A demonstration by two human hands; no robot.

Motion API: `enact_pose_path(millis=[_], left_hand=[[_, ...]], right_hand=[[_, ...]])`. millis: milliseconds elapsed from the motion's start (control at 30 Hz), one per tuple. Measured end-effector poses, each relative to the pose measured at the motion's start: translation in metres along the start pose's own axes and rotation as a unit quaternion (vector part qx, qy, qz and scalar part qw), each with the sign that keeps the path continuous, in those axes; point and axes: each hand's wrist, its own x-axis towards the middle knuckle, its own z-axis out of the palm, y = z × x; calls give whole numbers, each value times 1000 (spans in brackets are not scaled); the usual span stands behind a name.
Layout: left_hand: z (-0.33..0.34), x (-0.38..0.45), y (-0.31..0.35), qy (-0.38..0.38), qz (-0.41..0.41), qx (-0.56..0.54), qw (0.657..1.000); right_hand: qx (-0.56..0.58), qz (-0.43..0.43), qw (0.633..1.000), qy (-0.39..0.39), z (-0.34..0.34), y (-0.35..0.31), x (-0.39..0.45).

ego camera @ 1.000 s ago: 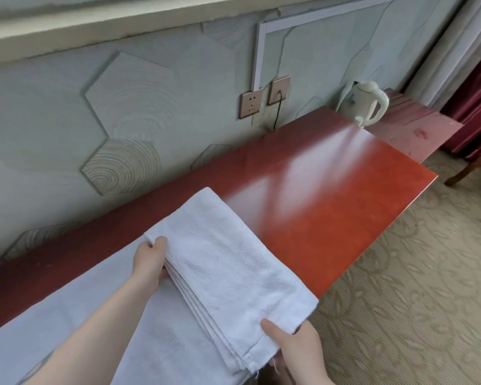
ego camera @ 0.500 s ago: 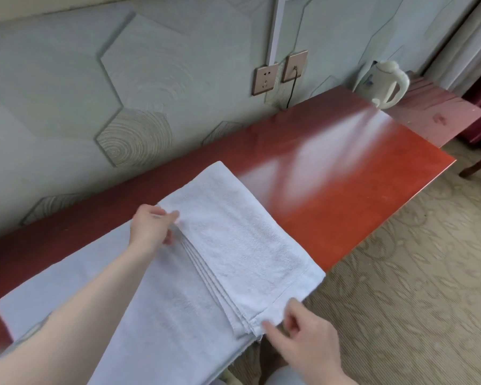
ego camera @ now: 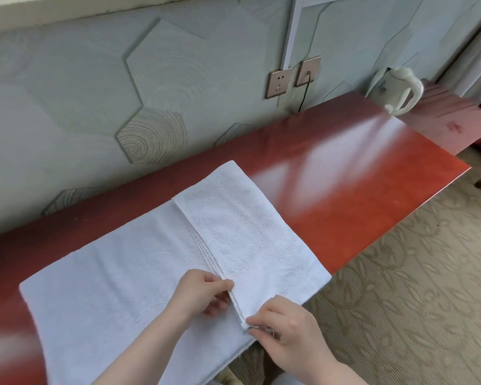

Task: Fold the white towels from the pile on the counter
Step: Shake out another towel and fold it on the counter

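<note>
We note the red counter (ego camera: 358,184) bearing a spread white towel (ego camera: 117,287), its right end folded into a layered stack. At the stack's near corner, our left hand (ego camera: 203,293) and right hand (ego camera: 286,332) pinch its edges, fingers curled.

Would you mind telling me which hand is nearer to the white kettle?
Right. The right hand is at the towel's near corner, on the kettle's side; the left hand sits further left.

the left hand (ego camera: 203,294) leaves the far corner of the folded towel (ego camera: 245,232) and joins the right hand (ego camera: 286,329) at the near corner, both pinching the layered edge.
</note>
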Motion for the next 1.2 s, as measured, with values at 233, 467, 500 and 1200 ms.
enact_pose_path(millis=[233,467,500,1200], left_hand=[[-9,-3,-5,16,-2,6,1000],[-35,43,38,116,16,-54,992],[-42,54,48,146,29,-57,987],[-99,109,68,271,62,268,923]], right_hand=[[-27,-30,998,-37,7,4,-3],[-92,8,989,-115,14,2,0],[-96,10,988,-117,14,2,-1],[-63,2,976,-209,-2,0,25]])
